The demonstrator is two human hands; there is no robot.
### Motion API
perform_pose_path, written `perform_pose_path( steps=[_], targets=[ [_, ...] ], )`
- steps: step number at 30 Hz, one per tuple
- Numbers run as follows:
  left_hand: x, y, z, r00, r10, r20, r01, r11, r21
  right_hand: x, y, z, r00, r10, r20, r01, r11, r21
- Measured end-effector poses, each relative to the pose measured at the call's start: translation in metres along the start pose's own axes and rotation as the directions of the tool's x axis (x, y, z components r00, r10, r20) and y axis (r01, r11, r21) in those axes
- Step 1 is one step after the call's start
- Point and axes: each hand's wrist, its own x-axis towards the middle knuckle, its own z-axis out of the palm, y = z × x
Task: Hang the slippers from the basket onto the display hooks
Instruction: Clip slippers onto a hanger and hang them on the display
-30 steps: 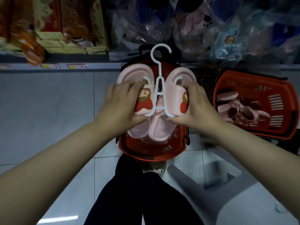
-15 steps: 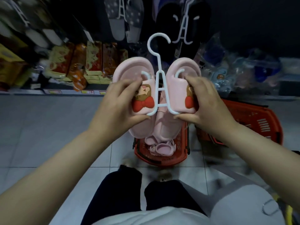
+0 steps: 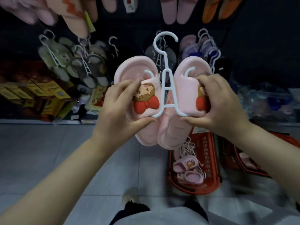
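A pair of pink slippers (image 3: pixel 133 70) with cartoon faces and red bows sits on a white plastic hanger (image 3: pixel 167 82), held up in front of me. My left hand (image 3: pixel 118 108) grips the left slipper's strap. The right slipper's strap is held by my right hand (image 3: pixel 217 104). The hanger's hook points up toward the dark display wall, touching nothing. Below, a red basket (image 3: pixel 211 159) on the floor holds more pink slippers (image 3: pixel 186 166) and loose hangers.
Hung slippers fill the wall: grey and green pairs (image 3: pixel 78 65) at left, purple ones (image 3: pixel 199 47) at right, pink and orange pairs (image 3: pixel 172 10) on top. Yellow boxes (image 3: pixel 32 95) line the low shelf. A second red basket (image 3: pixel 253 159) stands at right. Grey tiled floor below.
Both hands have lifted the slipper pair higher, away from the basket and toward the display wall. My view tilted up, bringing the rows of hanging slippers into sight.
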Motion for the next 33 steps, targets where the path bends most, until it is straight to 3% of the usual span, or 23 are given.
perform_pose_path(
  steps=[10,19,25,28,33],
  targets=[
    [0.047,-0.087,-0.113,0.993,0.115,-0.032,-0.112,0.989,0.095,0.104,-0.087,0.030,0.989,-0.042,-0.145,0.038,0.999,-0.035],
    [0.127,-0.158,-0.170,0.976,0.219,-0.002,-0.211,0.944,0.253,0.231,-0.082,0.054,0.921,-0.379,-0.092,0.323,0.873,-0.365],
    [0.174,-0.204,-0.211,0.983,0.184,-0.017,-0.172,0.946,0.275,0.309,-0.093,0.081,0.890,-0.403,-0.213,0.362,0.909,-0.206],
    [0.187,-0.233,-0.225,0.985,0.175,0.014,-0.170,0.936,0.307,0.344,-0.112,0.090,0.863,-0.430,-0.265,0.370,0.895,-0.248],
    [0.204,-0.272,-0.244,0.983,0.177,-0.054,-0.148,0.929,0.339,0.391,-0.146,0.109,0.851,-0.438,-0.289,0.367,0.890,-0.270]
  ],
)
